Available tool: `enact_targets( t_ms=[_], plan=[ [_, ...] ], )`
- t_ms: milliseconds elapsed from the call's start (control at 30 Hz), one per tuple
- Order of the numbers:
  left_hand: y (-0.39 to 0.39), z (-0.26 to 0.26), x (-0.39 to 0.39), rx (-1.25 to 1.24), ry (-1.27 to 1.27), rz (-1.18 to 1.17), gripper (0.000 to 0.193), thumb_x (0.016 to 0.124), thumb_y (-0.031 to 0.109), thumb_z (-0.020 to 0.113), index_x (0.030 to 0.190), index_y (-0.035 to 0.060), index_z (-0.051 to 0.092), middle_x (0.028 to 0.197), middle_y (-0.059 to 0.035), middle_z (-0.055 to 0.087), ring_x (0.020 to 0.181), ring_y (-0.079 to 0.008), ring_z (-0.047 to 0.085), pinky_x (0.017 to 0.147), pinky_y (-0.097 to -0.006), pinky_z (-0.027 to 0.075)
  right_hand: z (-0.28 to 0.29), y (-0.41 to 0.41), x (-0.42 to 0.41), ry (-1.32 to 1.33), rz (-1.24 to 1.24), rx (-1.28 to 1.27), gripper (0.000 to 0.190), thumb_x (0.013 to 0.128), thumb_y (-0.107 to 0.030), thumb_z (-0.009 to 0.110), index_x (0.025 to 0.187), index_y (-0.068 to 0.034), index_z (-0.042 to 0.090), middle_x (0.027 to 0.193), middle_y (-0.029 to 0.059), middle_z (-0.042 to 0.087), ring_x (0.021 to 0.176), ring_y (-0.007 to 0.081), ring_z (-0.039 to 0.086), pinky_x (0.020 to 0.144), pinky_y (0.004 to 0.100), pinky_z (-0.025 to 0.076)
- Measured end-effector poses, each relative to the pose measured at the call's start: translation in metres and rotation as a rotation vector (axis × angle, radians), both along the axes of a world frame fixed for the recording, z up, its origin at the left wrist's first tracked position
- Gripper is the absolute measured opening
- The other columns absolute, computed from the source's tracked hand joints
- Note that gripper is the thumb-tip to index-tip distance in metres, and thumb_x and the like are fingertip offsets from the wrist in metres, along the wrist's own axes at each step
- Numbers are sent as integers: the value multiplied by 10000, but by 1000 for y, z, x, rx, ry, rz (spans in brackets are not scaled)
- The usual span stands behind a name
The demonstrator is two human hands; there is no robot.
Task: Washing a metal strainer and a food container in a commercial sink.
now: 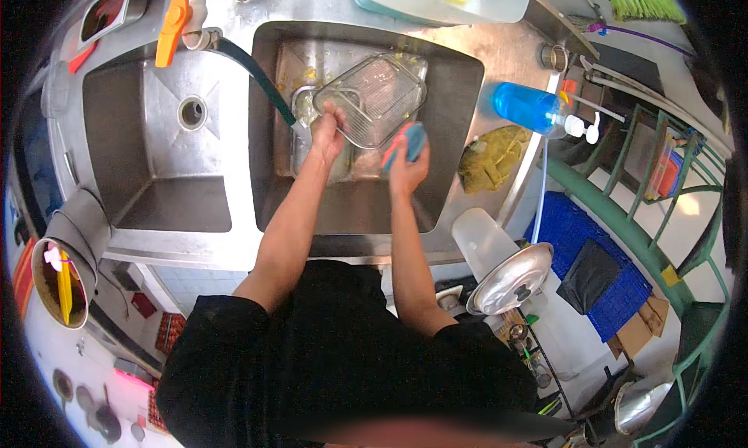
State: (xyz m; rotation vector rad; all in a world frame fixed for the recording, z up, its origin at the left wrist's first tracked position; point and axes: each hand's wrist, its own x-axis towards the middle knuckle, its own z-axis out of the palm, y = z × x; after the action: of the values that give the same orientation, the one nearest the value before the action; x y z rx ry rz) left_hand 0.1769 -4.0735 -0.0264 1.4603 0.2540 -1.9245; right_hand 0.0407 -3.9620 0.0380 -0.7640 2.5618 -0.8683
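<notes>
My left hand [328, 133] grips the near left corner of a clear rectangular container [380, 97] with a ribbed bottom, tilted above the right basin of a steel sink [350, 211]. In my right hand [410, 170] is a blue and pink sponge [414, 139], close to the container's near right edge. Beneath the left hand, another clear container [321, 161] lies in the basin, partly covered by my wrist. A dark green hose [257, 74] runs from the tap and ends just beside the left hand. Small yellow scraps [310, 73] are scattered on the basin floor.
A pump bottle of blue liquid [523, 106] lies at the right, beyond a crumpled olive cloth [494, 159]. A translucent bin [444, 4] stands behind the basin. An orange tap handle [172, 30] is at upper left, above the left basin [181, 150]. A metal lid [511, 278] is at lower right.
</notes>
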Motion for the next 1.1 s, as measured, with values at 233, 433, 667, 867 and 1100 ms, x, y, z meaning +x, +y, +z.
enact_targets(
  t_ms=[233,433,667,867,1100],
  plan=[
    [7,-7,61,182,-387,-130,550,796,495,717,992,6,561,660,-18,450,528,-131,413,461,-299,353,-23,-21,-21,-224,-58,-67,471,821,-312,733,1157,-5,612,1038,171,657,926,279,637,841,374,481],
    [5,-19,53,207,-534,-17,447,772,453,748,865,48,582,589,0,412,435,-124,357,410,-306,284,-42,-96,-32,76,334,36,608,828,-393,696,1303,-50,533,1166,211,576,999,335,618,845,410,496],
    [6,-22,57,214,-521,73,424,776,468,745,836,81,582,611,3,454,440,-121,375,409,-311,274,-18,-77,46,123,623,139,559,887,-411,612,1387,-204,472,1145,209,562,959,331,622,751,465,519],
    [28,-41,56,170,-439,165,683,791,486,724,1179,-45,541,978,-96,627,753,-195,602,595,-336,489,-26,-132,-14,77,282,344,528,892,-412,607,1356,-178,515,1058,180,551,911,336,615,733,463,511],
    [8,-6,65,271,-424,73,450,917,426,532,1197,75,558,1111,-49,633,825,-186,641,612,-310,533,-7,-85,46,-46,383,258,521,904,-416,587,1311,-93,543,1037,203,576,868,360,611,733,480,498]
  ],
)
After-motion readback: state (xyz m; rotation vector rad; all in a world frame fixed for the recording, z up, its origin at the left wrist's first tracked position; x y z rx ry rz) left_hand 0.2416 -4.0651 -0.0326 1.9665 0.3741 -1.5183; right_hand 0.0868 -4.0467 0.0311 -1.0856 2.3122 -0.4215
